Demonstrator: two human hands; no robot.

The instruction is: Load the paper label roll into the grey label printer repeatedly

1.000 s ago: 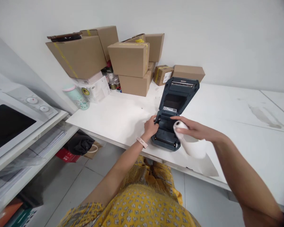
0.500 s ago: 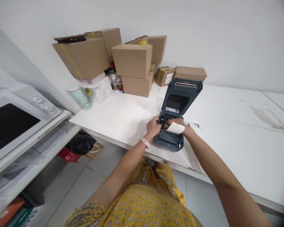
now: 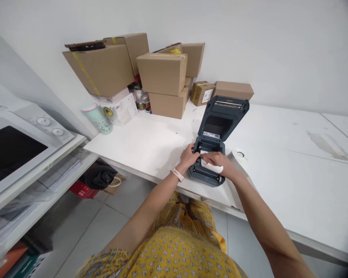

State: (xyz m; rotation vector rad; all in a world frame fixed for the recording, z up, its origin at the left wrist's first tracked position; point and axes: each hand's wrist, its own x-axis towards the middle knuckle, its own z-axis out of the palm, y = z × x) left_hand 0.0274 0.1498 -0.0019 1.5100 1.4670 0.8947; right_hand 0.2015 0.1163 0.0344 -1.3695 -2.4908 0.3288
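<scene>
A dark blue label printer stands open near the front edge of the white table, its lid tilted up and back. My right hand is closed on a white paper roll and holds it down in the printer's open bay. My left hand, with a pink watch band at the wrist, grips the printer's left side beside the bay; its fingers are curled against the body.
Several cardboard boxes are piled at the back left of the table, with a mint bottle and a white carton beside them. A white microwave sits on a shelf at left. A tape roll lies right of the printer.
My right hand brought the paper roll from the printer's right side into its open bay and lowered it there. The left hand stayed on the printer's left side.
</scene>
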